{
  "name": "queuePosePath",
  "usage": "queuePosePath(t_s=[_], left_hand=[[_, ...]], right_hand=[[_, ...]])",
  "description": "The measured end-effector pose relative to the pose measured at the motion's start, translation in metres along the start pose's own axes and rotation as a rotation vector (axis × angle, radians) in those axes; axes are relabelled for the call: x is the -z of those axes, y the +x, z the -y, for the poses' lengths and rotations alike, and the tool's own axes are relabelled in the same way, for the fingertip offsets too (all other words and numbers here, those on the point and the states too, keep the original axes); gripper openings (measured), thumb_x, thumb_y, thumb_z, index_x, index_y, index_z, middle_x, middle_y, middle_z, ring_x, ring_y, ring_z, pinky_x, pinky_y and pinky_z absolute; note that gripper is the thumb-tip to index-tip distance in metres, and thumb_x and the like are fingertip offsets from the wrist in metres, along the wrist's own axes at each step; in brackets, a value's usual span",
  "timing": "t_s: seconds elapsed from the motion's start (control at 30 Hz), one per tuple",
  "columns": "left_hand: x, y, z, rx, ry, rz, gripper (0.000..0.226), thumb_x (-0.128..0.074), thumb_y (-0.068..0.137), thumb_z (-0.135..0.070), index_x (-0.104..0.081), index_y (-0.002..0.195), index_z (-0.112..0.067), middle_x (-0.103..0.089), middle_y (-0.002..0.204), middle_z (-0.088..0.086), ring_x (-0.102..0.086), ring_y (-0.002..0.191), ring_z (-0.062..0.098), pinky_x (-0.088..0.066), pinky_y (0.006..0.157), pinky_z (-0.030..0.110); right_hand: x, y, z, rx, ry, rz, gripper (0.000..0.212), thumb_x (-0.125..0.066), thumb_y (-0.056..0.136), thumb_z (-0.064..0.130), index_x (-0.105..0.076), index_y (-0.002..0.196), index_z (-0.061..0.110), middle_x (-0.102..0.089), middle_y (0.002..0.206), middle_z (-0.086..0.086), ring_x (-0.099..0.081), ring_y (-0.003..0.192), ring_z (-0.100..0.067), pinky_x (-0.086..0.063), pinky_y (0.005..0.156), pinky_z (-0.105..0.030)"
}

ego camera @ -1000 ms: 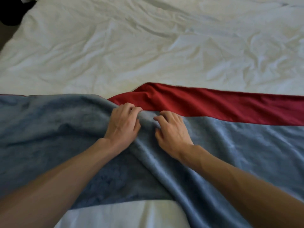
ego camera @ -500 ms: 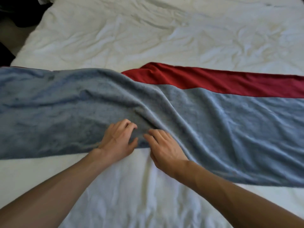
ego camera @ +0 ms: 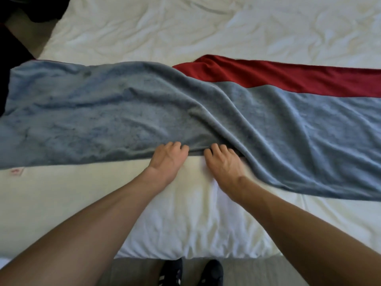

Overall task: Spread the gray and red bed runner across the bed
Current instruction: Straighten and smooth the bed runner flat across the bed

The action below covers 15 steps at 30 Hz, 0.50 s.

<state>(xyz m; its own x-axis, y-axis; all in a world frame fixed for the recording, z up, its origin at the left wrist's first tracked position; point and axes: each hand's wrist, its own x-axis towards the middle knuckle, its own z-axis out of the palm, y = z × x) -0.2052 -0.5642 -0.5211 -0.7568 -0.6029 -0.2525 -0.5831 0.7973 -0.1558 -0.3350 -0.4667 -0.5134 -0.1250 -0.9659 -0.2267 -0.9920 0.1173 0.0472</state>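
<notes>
gray plush bed runner with red band [ego camera: 99,112]: laid left-right across wrinkled white bed sheet [ego camera: 185,27], twisted mid-span, red visible far right
left hand [ego camera: 168,162]: fingers curled, gripping runner's near edge, centre
right hand [ego camera: 225,165]: same grip, just beside left hand

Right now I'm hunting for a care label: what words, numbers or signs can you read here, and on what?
Pale tag with a red mark, below the bed runner's near edge at left: too blurred to read.
No other text on the runner or white sheet.
</notes>
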Motion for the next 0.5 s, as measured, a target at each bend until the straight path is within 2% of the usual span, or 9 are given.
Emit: queuePosePath(t_s=[0.1, 0.23, 0.33, 0.4, 0.5], left_hand=[[0.003, -0.008, 0.005, -0.024, 0.022, -0.043, 0.035, -0.061, 0.075, 0.001, -0.048, 0.104, -0.014, -0.056, 0.099, 0.003, -0.057, 0.093, 0.022, -0.036, 0.063, 0.032], [0.006, -0.034, 0.025, -0.075, 0.029, -0.137, 0.025, -0.068, 0.070, -0.004, -0.058, 0.090, -0.015, -0.060, 0.084, 0.002, -0.062, 0.079, 0.023, -0.041, 0.061, 0.031], [0.006, -0.059, 0.044, -0.160, -0.036, -0.175, 0.031, -0.076, 0.045, 0.005, -0.060, 0.067, -0.010, -0.057, 0.062, 0.009, -0.059, 0.055, 0.028, -0.045, 0.050, 0.031], [0.001, -0.077, 0.050, -0.197, -0.033, -0.158, 0.032, -0.078, 0.038, 0.003, -0.059, 0.060, -0.010, -0.054, 0.057, 0.008, -0.056, 0.048, 0.028, -0.044, 0.045, 0.029], [-0.007, -0.090, 0.048, -0.248, -0.029, -0.045, 0.025, -0.078, 0.047, -0.008, -0.061, 0.066, -0.013, -0.056, 0.063, 0.006, -0.058, 0.055, 0.025, -0.045, 0.050, 0.029]], right_hand=[[0.007, 0.005, 0.003, -0.018, 0.015, 0.036, 0.042, -0.063, 0.073, -0.004, -0.049, 0.111, 0.008, -0.054, 0.111, -0.010, -0.054, 0.099, -0.030, -0.042, 0.078, -0.036], [0.011, 0.000, 0.018, 0.036, 0.136, 0.027, 0.019, -0.054, 0.087, 0.011, -0.054, 0.106, 0.010, -0.059, 0.109, -0.009, -0.058, 0.100, -0.030, -0.044, 0.075, -0.037], [0.005, -0.015, 0.046, 0.090, 0.238, 0.032, 0.021, -0.049, 0.088, 0.016, -0.054, 0.106, 0.008, -0.057, 0.111, -0.013, -0.056, 0.101, -0.032, -0.043, 0.070, -0.038], [-0.003, -0.024, 0.059, 0.107, 0.243, 0.045, 0.019, -0.049, 0.087, 0.012, -0.054, 0.105, 0.006, -0.057, 0.110, -0.014, -0.056, 0.099, -0.034, -0.038, 0.064, -0.037], [-0.010, -0.032, 0.064, 0.120, 0.242, 0.050, 0.017, -0.048, 0.088, 0.010, -0.054, 0.103, 0.006, -0.056, 0.108, -0.013, -0.054, 0.098, -0.033, -0.040, 0.064, -0.038]])
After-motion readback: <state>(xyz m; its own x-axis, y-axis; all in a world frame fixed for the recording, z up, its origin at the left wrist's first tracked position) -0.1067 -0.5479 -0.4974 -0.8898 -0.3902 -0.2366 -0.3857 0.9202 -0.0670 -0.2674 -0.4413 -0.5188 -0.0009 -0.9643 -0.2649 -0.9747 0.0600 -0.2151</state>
